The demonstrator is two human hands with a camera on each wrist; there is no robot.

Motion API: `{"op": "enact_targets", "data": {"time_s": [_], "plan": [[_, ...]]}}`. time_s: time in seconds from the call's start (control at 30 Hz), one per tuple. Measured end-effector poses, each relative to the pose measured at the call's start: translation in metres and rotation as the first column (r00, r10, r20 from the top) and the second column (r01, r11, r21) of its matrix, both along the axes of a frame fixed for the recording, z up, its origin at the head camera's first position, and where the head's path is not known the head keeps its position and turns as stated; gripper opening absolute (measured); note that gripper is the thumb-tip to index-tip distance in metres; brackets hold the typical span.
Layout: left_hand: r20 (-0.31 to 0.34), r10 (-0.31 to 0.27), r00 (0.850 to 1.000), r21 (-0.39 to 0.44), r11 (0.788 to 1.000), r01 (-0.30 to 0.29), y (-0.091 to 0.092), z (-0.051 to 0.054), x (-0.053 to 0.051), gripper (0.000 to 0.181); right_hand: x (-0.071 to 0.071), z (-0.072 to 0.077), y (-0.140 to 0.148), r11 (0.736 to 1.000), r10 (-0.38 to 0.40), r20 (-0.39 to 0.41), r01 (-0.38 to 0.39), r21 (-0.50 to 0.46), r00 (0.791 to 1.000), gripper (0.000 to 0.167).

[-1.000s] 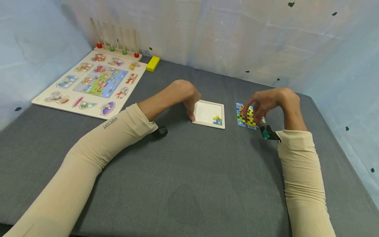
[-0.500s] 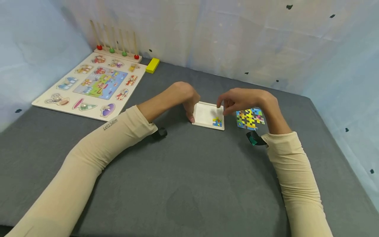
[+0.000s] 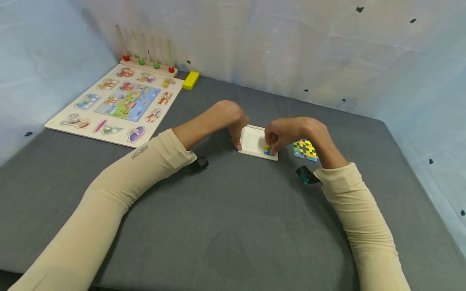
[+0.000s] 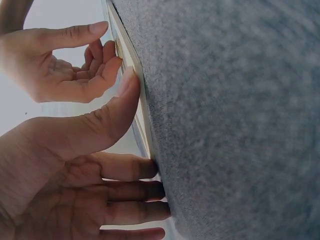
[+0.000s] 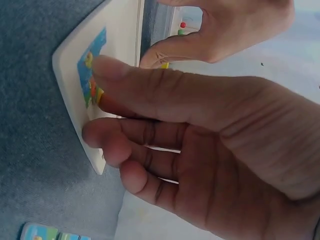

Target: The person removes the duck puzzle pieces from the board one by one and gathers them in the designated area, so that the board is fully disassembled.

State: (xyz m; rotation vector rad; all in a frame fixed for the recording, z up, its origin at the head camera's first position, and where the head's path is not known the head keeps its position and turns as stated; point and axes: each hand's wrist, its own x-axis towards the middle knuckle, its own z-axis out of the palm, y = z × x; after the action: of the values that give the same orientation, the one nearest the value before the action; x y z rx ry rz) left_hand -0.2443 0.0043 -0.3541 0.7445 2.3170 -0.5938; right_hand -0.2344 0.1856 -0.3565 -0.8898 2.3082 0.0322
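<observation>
My left hand (image 3: 238,131) holds the left side of a shallow wooden puzzle tray (image 3: 251,139); its thumb lies on the front edge in the left wrist view. Over the tray's right side, my right hand (image 3: 287,131) has thumb and index finger at a jigsaw piece (image 5: 93,90) and appears to pinch it, though the fingers partly hide it. A few joined blue and yellow pieces (image 5: 100,40) lie in the tray's near right corner. Right of the tray, a block of yellow and blue jigsaw pieces (image 3: 306,150) lies on the table, partly behind the right wrist.
A large wooden peg puzzle board (image 3: 125,127) lies at the back left. Behind it stands a rack of upright pegs (image 3: 149,66) with red and green beads. A yellow block (image 3: 191,80) sits beside the board. Pale sheets (image 3: 291,48) close off the grey table (image 3: 225,218).
My right hand has moved left from the loose jigsaw pieces to the tray and lowered onto its right corner. The left hand stays at the tray's left side.
</observation>
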Motion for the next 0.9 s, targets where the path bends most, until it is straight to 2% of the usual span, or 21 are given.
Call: {"op": "enact_targets", "data": {"time_s": [0.23,0.37,0.5,0.63,0.77,0.9], "plan": [[-0.003,-0.016,1.0,-0.004,1.0,0.016,0.001,0.003,0.0,0.091,-0.004,0.007,0.008,0.998,0.017,-0.026,-0.018,-0.057,1.0,0.015],[-0.007,-0.022,1.0,0.0,1.0,0.022,0.0,0.003,-0.001,0.092,-0.005,0.011,0.01,0.995,0.024,0.011,-0.023,-0.099,1.0,0.015],[0.001,0.007,1.0,-0.013,1.0,-0.007,-0.002,0.0,-0.001,0.095,-0.004,0.011,0.007,0.989,0.037,0.069,-0.027,-0.144,0.997,0.014],[0.004,0.032,0.999,-0.005,0.999,-0.032,-0.003,-0.002,-0.001,0.098,-0.002,0.014,0.009,0.984,0.045,0.069,-0.033,-0.175,0.997,0.013],[0.002,0.014,1.0,-0.013,1.0,-0.014,-0.001,-0.001,0.0,0.097,0.002,0.026,0.025,0.977,0.014,0.029,-0.007,-0.211,0.999,0.012],[0.004,-0.005,1.0,-0.01,1.0,0.005,0.001,-0.001,-0.001,0.096,0.009,0.045,0.053,0.974,-0.071,-0.005,0.068,-0.215,0.997,0.012]]}}
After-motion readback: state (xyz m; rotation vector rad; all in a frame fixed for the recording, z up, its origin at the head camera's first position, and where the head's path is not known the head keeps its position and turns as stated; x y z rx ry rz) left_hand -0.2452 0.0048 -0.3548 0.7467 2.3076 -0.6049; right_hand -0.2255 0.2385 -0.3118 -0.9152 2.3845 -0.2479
